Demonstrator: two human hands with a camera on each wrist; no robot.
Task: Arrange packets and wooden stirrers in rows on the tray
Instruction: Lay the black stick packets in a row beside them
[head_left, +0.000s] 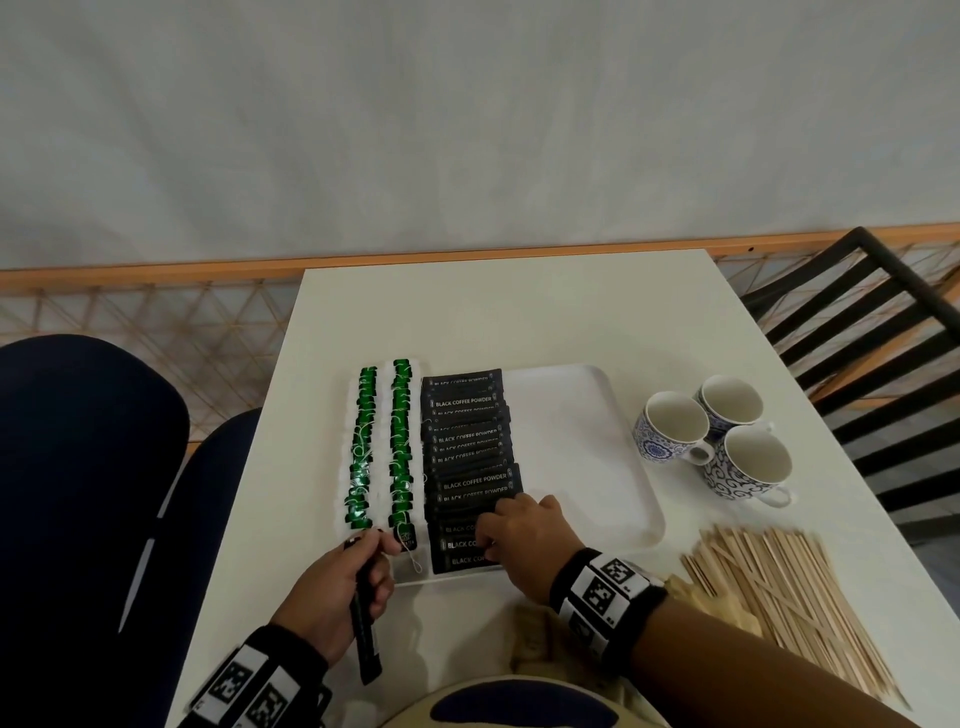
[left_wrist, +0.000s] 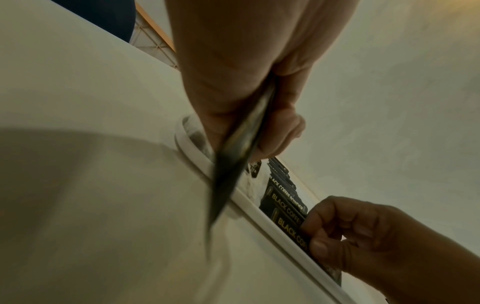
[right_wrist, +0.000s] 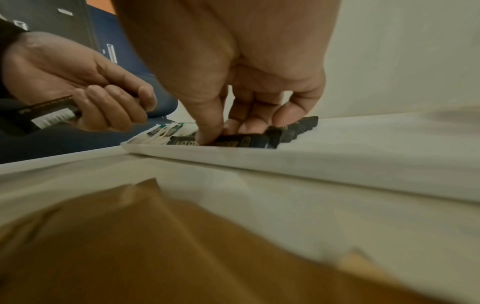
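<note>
A white tray (head_left: 597, 467) holds two rows of green tea bags (head_left: 361, 447) at its left and a row of black coffee packets (head_left: 467, 441) beside them. My right hand (head_left: 498, 530) is at the near end of the black row. Its thumb (right_wrist: 207, 135) presses on a packet (right_wrist: 241, 140) and its curled fingers pinch that packet's far side. My left hand (head_left: 374, 545) hovers by the tray's near left corner and grips a thin bunch of black packets (head_left: 366, 634). Wooden stirrers (head_left: 779, 597) lie in a loose pile on the table to the right.
Three blue-patterned cups (head_left: 717, 436) stand right of the tray. Brown paper packets (head_left: 535, 639) lie by the table's (head_left: 493, 312) front edge under my right wrist. A black chair (head_left: 872, 338) is at the far right and blue seats (head_left: 78, 467) at the left.
</note>
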